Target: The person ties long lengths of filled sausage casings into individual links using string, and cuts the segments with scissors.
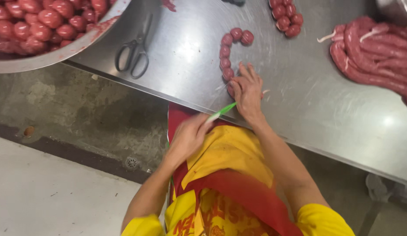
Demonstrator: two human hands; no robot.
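Observation:
A chain of small round red sausage links (225, 51) curves across the steel table (299, 105). My right hand (247, 91) covers the near end of this chain at the table's front edge, fingers pressed down on the last link. A thin green string (222, 112) runs taut from under that hand to my left hand (189, 136). The left hand is blurred, off the table in front of my yellow and red apron, and pinches the string's other end.
A large steel bowl (59, 54) of round sausage balls overhangs the table's left corner. Black scissors (133, 54) lie beside it. Another cluster of links (286, 17) sits at the back, and long untied sausages (378, 52) are piled at the right. A concrete floor with a drain (132, 163) lies below.

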